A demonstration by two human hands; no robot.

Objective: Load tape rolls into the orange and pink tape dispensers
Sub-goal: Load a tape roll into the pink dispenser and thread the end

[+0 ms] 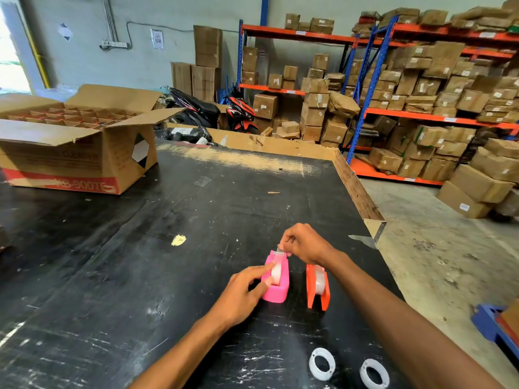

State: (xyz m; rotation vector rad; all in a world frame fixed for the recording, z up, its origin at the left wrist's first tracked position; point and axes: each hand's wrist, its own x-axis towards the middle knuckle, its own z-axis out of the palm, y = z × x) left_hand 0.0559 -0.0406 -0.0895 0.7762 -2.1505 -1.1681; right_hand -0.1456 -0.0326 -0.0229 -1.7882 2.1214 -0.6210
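The pink tape dispenser stands on the black table with a clear tape roll seated in it. My left hand holds the dispenser's left side, fingers touching the roll. My right hand pinches the tape's free end over the dispenser's far tip. Just to the right stands the orange tape dispenser, with a clear roll in it too. Two white rings lie flat near the table's front edge.
An open cardboard box with dividers sits at the table's back left. A yellow scrap lies mid-table. The table's right edge runs close by the dispensers. Shelves of cartons and parked motorbikes stand behind.
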